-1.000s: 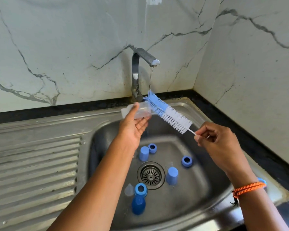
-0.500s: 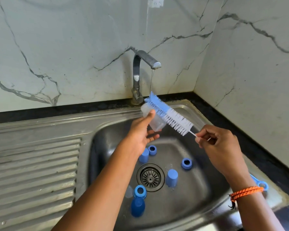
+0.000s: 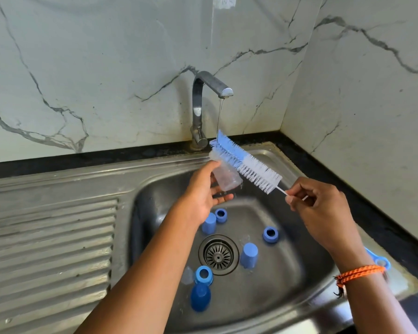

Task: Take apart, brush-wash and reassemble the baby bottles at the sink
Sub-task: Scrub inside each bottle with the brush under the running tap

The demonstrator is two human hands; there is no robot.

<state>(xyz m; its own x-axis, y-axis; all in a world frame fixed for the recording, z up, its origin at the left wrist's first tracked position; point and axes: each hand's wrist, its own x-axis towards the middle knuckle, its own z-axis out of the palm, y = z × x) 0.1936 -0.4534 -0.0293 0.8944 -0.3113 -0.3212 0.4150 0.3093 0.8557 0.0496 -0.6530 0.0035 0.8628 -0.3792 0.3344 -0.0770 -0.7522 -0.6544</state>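
Observation:
My left hand [image 3: 200, 194] holds a clear baby bottle body [image 3: 227, 178] over the sink basin [image 3: 287, 285], thumb on its side and fingers under it. The bottle is tilted with its open end up by the brush. My right hand [image 3: 321, 208] pinches the thin white stem of a bottle brush [image 3: 247, 166] with blue and white bristles. The brush lies slantwise across the bottle's mouth, outside the bottle. Its blue tip sits in a thin stream of water from the tap [image 3: 199, 109]. In the basin lie blue caps [image 3: 249, 255], blue rings [image 3: 270, 234] and a clear teat [image 3: 187, 276].
The drain [image 3: 218, 254] is in the middle of the basin. A ribbed steel drainboard [image 3: 48, 249] stretches to the left. A blue handle loop [image 3: 380, 261] rests on the sink's right rim behind my right wrist. Marble walls meet in a corner at the back right.
The bottle turned from lying sideways, pointing left, to tilted upright under the brush. My left hand shifted a little right and down. The brush stayed under the running water.

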